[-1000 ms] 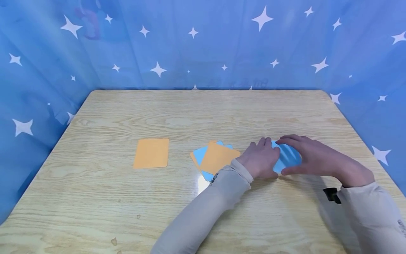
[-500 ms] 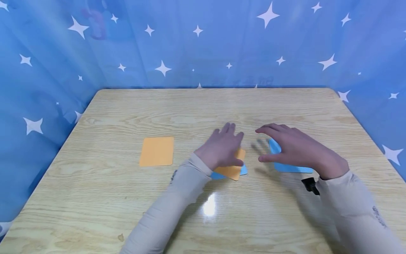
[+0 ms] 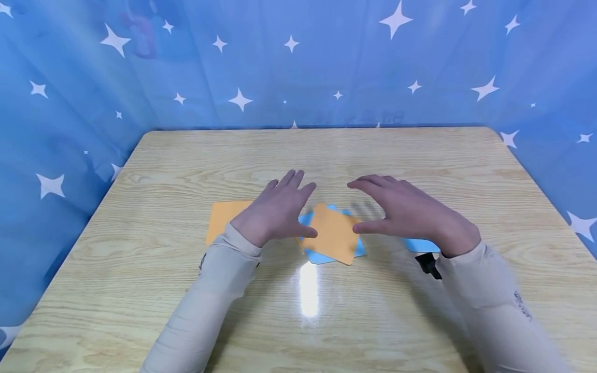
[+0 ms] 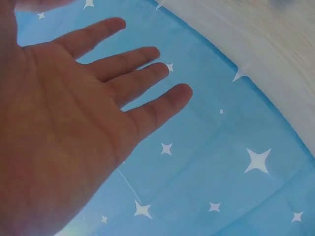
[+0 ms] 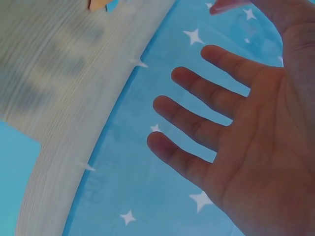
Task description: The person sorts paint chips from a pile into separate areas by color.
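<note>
Both hands hover over the table with nothing in them. My left hand [image 3: 280, 210], fingers spread, hangs between a single orange card [image 3: 226, 217] and the middle pile, hiding part of each. In the left wrist view its bare palm and extended fingers [image 4: 142, 64] show. The pile has an orange card [image 3: 331, 235] on top, turned askew over blue cards [image 3: 322, 258]. To the right of that pile is my right hand [image 3: 401, 207], thumb and fingers apart. Beneath its wrist lies a blue card [image 3: 422, 245], mostly hidden; a blue corner [image 5: 15, 172] shows in the right wrist view.
The wooden table [image 3: 298, 160] has rounded far corners and a bright light reflection near the pile. A blue curtain [image 3: 298, 67] with white stars surrounds its back and sides. A small black piece [image 3: 428, 265] sits at the right sleeve.
Both hands have left the blue card at the right and moved left, the left hand passing over the middle pile. The cards stay on the table, and the head view has shifted slightly.
</note>
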Demonstrator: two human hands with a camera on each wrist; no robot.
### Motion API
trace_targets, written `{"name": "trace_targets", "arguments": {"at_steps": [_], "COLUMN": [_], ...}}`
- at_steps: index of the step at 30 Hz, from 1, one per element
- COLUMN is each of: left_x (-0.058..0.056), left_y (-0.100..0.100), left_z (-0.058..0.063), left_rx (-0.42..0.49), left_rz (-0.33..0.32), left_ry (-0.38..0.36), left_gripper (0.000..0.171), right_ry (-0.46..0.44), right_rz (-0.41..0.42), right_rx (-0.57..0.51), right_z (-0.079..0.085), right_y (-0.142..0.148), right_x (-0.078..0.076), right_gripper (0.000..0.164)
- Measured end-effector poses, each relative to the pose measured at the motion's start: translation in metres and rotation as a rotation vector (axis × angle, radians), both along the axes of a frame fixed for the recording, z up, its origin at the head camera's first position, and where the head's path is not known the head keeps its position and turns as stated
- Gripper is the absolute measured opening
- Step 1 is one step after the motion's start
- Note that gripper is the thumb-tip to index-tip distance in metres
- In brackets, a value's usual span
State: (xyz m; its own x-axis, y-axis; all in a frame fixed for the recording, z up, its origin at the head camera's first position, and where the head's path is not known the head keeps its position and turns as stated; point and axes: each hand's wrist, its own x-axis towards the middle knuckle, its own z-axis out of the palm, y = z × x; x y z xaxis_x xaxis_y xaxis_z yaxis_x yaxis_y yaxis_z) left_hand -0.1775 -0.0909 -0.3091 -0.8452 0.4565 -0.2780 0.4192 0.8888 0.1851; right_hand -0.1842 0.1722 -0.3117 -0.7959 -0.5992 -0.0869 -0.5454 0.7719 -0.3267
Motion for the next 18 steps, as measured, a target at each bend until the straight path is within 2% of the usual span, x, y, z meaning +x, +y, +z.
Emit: {"name": "trace_targets", "arguments": {"at_steps": [8, 11, 15, 18], "left_x": [0.004, 0.006, 0.007, 0.007], "left_y": [0.007, 0.011, 0.017, 0.021], "left_z": [-0.012, -0.019, -0.028, -0.036], "left_rx": [0.014, 0.022, 0.021, 0.018], "left_rz": [-0.055, -0.076, -0.111, -0.129], "left_ry": [-0.042, -0.067, -0.092, -0.09], "left_gripper": [0.098, 0.1, 0.104, 0.105], "right_ry": [-0.041, -0.096, -0.161, -0.153], "right_rz": [0.033, 0.033, -0.015, -0.051], "right_rx": [0.033, 0.055, 0.128, 0.188], "right_z": [-0.005, -0.011, -0.019, -0.024], "right_y": [-0.014, -0.019, -0.027, -0.031], "right_x": [0.005, 0.008, 0.012, 0.017], "right_gripper": [0.088, 0.092, 0.1, 0.107]}}
